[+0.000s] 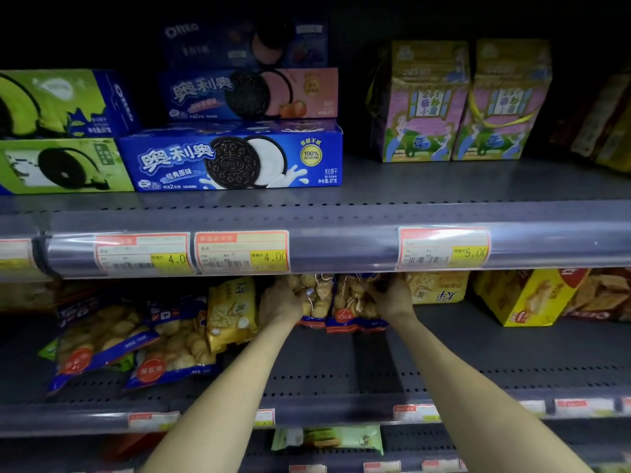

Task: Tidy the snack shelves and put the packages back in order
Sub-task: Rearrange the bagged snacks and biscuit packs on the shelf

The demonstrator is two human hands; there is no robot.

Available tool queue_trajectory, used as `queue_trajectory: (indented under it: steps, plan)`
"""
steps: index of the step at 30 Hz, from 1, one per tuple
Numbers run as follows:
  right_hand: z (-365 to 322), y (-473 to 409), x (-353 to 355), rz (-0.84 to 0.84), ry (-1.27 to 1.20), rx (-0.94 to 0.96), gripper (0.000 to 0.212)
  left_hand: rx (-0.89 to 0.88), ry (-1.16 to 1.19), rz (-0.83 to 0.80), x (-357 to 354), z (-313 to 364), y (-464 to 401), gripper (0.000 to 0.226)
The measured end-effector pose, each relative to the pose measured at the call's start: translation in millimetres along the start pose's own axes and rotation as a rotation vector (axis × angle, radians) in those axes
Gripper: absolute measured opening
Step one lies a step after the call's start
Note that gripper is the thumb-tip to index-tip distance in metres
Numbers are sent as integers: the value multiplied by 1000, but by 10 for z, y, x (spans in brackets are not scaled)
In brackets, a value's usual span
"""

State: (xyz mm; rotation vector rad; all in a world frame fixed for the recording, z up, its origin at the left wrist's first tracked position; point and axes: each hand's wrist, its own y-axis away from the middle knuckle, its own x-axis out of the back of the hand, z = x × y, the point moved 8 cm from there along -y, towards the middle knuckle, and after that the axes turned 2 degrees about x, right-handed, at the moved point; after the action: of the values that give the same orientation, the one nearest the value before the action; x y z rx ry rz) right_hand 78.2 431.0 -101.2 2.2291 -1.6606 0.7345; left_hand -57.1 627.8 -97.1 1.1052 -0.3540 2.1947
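Two clear cookie bags stand upright at the back of the middle shelf (341,363), under the upper shelf's price rail. My left hand (281,302) grips the left cookie bag (319,298) from its left side. My right hand (392,297) grips the right cookie bag (351,302) from its right side. The tops of both bags and my fingertips are hidden behind the rail. To the left, two more cookie bags (102,339) lie slumped on the same shelf beside a yellow cracker bag (232,308).
Blue Oreo boxes (232,158) and green ones (61,165) are stacked on the upper shelf, with pink house-shaped cartons (457,104) to the right. Yellow cracker boxes (522,298) sit right of my hands. A green pack (327,436) lies on the lowest shelf.
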Motion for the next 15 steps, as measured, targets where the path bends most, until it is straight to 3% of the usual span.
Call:
queue_trajectory:
  steps: [7,11,15]
  plan:
    - [-34,-28,55,49,-41,-2,33,-62,323,62,55,-39,102,57]
    - [-60,80,90,80,-84,43,44,-90,367,93,59,-59,184,56]
    - [14,137,75,88,99,74,50,-61,364,70,-21,-89,189,63]
